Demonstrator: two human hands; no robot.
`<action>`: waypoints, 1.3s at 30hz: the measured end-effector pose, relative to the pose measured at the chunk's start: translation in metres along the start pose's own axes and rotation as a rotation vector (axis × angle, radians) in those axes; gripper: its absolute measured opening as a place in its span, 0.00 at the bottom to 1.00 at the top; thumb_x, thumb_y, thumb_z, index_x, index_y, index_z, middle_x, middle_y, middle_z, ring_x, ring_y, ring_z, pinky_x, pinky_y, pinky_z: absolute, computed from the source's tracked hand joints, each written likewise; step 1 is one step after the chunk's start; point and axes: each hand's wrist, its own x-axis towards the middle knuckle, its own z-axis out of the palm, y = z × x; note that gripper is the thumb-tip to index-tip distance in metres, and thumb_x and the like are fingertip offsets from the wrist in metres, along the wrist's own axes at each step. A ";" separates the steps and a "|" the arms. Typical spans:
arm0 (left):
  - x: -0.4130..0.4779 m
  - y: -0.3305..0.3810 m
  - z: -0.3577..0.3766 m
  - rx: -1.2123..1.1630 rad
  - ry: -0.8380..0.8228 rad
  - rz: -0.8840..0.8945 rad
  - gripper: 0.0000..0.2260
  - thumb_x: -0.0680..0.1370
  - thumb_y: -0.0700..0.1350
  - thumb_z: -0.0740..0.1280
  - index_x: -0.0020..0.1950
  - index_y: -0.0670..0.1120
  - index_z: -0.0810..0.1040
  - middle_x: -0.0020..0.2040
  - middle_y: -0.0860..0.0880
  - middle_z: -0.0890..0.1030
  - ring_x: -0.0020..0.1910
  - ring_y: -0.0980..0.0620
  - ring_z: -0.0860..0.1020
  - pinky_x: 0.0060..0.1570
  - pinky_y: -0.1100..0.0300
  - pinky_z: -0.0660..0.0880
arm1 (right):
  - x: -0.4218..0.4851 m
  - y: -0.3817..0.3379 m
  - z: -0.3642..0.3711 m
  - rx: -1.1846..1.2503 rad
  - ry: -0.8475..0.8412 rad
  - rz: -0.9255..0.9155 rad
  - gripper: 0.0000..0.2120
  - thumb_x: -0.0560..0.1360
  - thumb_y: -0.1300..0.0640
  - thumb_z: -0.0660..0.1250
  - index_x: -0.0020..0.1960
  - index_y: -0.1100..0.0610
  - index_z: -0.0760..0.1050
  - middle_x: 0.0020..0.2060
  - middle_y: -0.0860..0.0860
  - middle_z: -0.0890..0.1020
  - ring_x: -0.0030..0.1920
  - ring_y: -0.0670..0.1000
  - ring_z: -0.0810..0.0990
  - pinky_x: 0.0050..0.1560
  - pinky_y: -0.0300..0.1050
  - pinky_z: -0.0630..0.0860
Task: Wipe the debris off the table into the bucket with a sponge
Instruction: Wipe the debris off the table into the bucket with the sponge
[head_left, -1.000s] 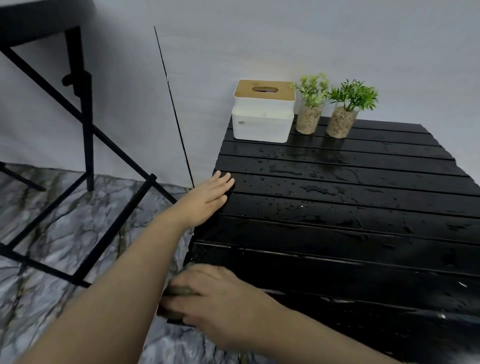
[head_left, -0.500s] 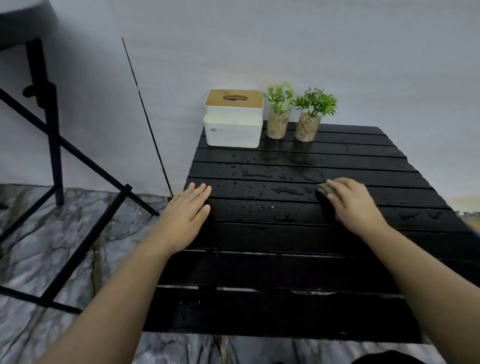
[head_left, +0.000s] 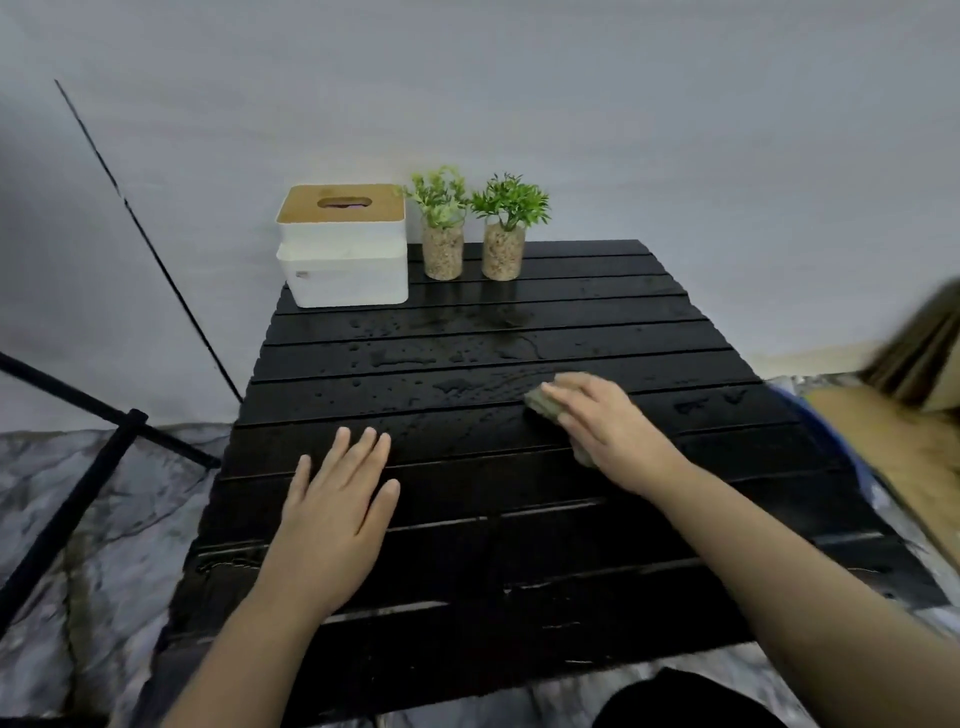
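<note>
A black slatted table (head_left: 467, 587) fills the middle of the view, wet with water drops across its far half. My right hand (head_left: 605, 431) presses a greenish-grey sponge (head_left: 540, 402) flat on the slats right of centre; only the sponge's left edge and a lower corner show past my fingers. My left hand (head_left: 337, 499) lies flat on the table's left side, fingers spread, holding nothing. A blue rim (head_left: 826, 441) shows past the table's right edge; whether it is the bucket I cannot tell.
A white tissue box with a wooden lid (head_left: 344, 245) stands at the far left corner. Two small potted plants (head_left: 442, 228) (head_left: 505, 228) stand beside it. A black metal frame (head_left: 93, 457) crosses the marble floor at left. A blurred brown shape (head_left: 914, 395) is at right.
My right hand went from the table's near left edge to its middle right with the sponge. The camera has turned right, so the table sits more central. My left hand stays flat.
</note>
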 end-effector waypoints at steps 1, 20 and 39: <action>0.000 0.011 0.005 0.002 -0.002 0.005 0.34 0.71 0.64 0.35 0.75 0.54 0.49 0.76 0.59 0.49 0.72 0.63 0.37 0.71 0.58 0.35 | 0.010 0.018 -0.005 -0.034 0.055 0.146 0.20 0.79 0.50 0.53 0.68 0.57 0.69 0.67 0.58 0.69 0.67 0.57 0.65 0.66 0.36 0.55; 0.037 0.120 0.055 0.088 -0.077 0.113 0.30 0.74 0.61 0.35 0.75 0.53 0.45 0.77 0.57 0.44 0.70 0.62 0.34 0.70 0.55 0.33 | -0.070 0.125 -0.085 -0.142 0.271 0.638 0.15 0.80 0.58 0.56 0.64 0.60 0.71 0.62 0.61 0.73 0.62 0.60 0.69 0.62 0.53 0.66; 0.017 -0.016 -0.005 0.097 0.065 -0.224 0.23 0.81 0.53 0.45 0.76 0.52 0.46 0.77 0.56 0.45 0.73 0.60 0.38 0.73 0.57 0.36 | 0.027 0.009 0.000 0.031 0.223 0.408 0.18 0.79 0.60 0.57 0.68 0.60 0.67 0.65 0.54 0.69 0.62 0.45 0.71 0.63 0.39 0.69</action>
